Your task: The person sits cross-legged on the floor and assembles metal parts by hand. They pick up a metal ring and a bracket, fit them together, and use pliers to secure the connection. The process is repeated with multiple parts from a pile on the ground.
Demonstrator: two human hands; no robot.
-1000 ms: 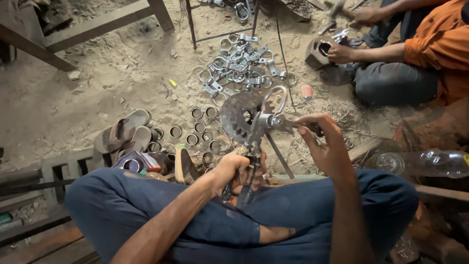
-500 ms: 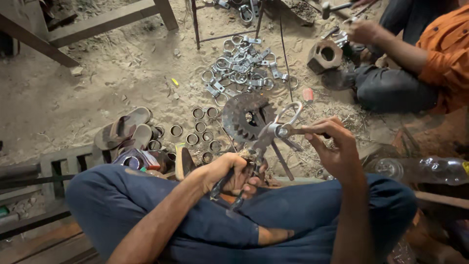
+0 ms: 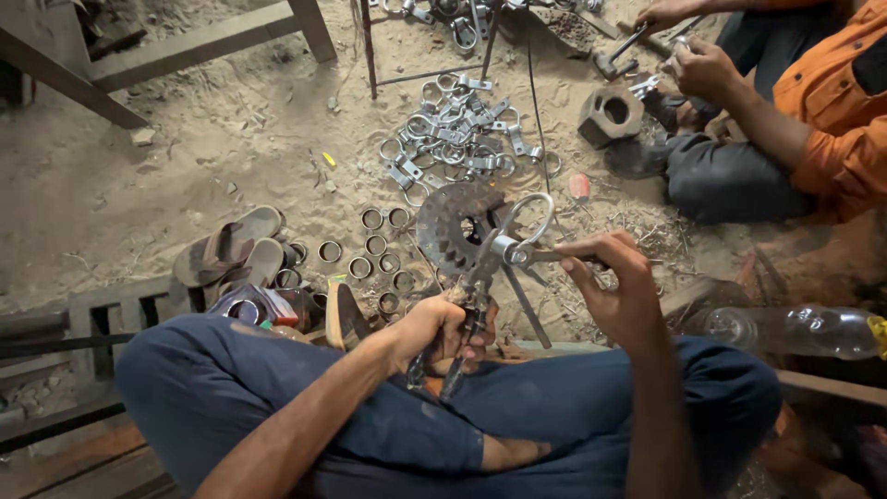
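I sit cross-legged on sandy ground in dark blue trousers. My left hand [image 3: 442,334] grips the handles of a pair of pliers [image 3: 467,310], whose jaws clamp a metal ring clamp [image 3: 525,222] at its bolt. My right hand [image 3: 617,288] holds a thin tool against that bolt from the right. Just behind the clamp lies a rusty toothed gear wheel [image 3: 455,222] on the ground.
A heap of finished shiny clamps [image 3: 453,134] lies farther out, short metal rings [image 3: 374,259] to the left, sandals [image 3: 226,254] beside them. A co-worker in an orange shirt [image 3: 832,111] works at upper right near a metal block [image 3: 612,115]. A plastic bottle [image 3: 804,331] lies at right.
The view has shifted slightly. Both hands stay on the pliers and the clamp, which have moved a little lower and to the right; the co-worker's hands have shifted too.
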